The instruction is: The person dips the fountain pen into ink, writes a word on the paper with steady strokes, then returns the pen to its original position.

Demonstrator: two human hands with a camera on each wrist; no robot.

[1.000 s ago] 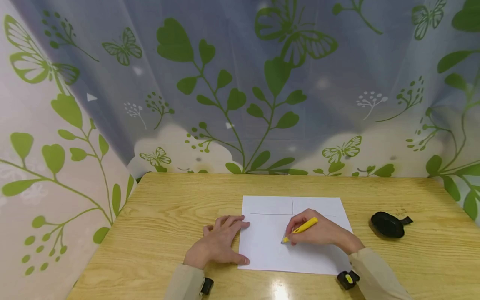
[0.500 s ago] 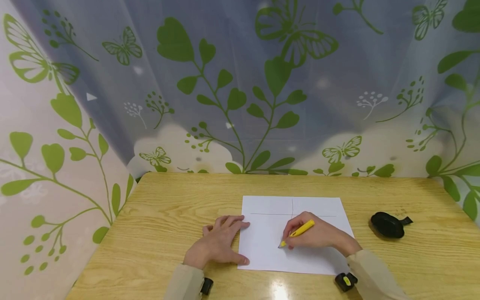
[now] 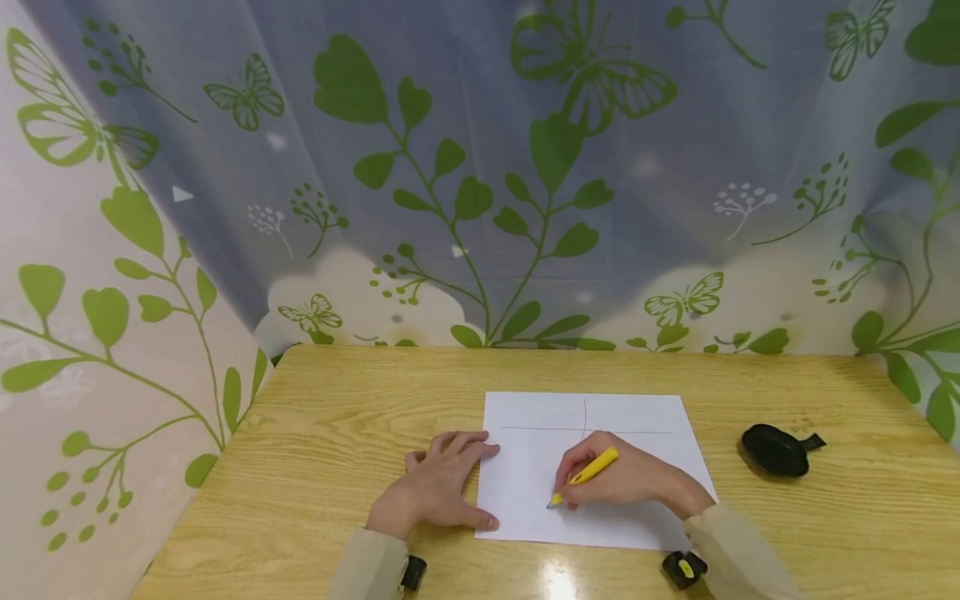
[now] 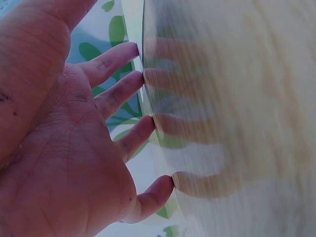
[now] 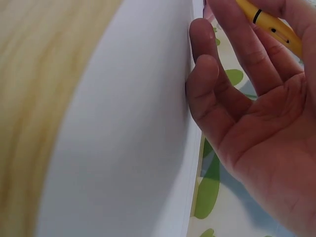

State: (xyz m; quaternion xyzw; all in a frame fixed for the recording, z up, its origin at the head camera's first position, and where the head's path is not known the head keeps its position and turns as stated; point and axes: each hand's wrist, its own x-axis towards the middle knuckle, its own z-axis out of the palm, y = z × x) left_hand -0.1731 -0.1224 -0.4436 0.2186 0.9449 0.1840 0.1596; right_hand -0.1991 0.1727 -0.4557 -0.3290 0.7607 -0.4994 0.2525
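Observation:
A white sheet of paper lies on the wooden table, with a long horizontal line and a vertical line crossing it near its top. My right hand pinches a yellow pen, its tip down at the paper left of the sheet's middle. In the right wrist view, the pen's yellow barrel shows between the fingers, and the little finger's side rests on the paper. Spread fingers of my left hand press at the paper's left edge. The left wrist view shows that palm with fingertips on the tabletop.
A small black pan-shaped dish with a short handle stands on the table right of the paper. A curtain with green leaves and butterflies hangs behind the table and along its left side. Black straps circle both wrists.
My right hand has slid the pen down and to the left across the paper, uncovering more of the vertical line. The left hand and the paper stay put.

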